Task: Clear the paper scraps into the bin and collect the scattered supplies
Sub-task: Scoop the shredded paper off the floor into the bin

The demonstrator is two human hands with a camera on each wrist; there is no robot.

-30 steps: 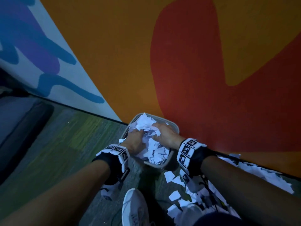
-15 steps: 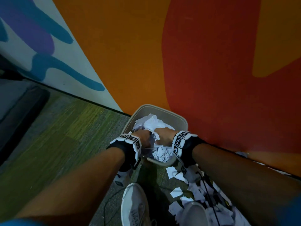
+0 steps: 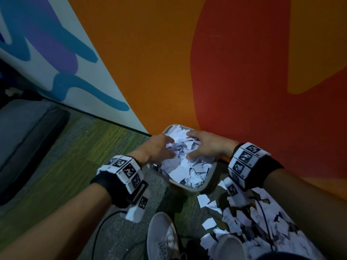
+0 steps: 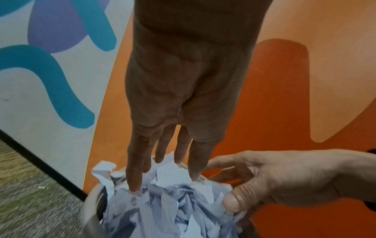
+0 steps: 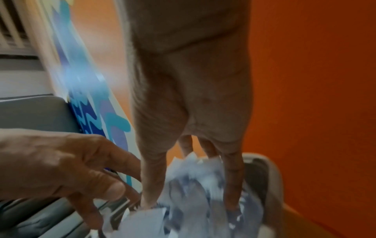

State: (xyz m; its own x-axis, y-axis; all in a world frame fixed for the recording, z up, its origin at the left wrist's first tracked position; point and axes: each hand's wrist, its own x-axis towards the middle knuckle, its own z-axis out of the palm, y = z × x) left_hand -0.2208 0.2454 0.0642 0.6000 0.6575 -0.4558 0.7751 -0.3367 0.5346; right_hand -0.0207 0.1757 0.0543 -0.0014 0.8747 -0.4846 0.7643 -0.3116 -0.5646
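A grey bin (image 3: 189, 190) stands on the carpet against the painted wall, heaped with white paper scraps (image 3: 184, 167). Both hands hover over the heap. My left hand (image 3: 167, 149) is on the bin's left side, and its straight fingers (image 4: 134, 173) touch the scraps (image 4: 173, 206) with their tips. On the right side, my right hand (image 3: 193, 147) has its fingers spread, and their tips (image 5: 231, 185) sink into the paper (image 5: 193, 198). Neither hand grips anything. More torn scraps (image 3: 244, 220) lie on the floor to the right of the bin.
An orange and red wall (image 3: 234, 72) rises right behind the bin. My two shoes (image 3: 163, 239) stand just before it, with a black cable (image 3: 99, 228) on the green-grey carpet. A dark grey cushion (image 3: 28, 139) lies at the left.
Both hands carried a wad of scraps over the bin and pushed it down inside. They have since risen to the top of the heap with their fingers spread.
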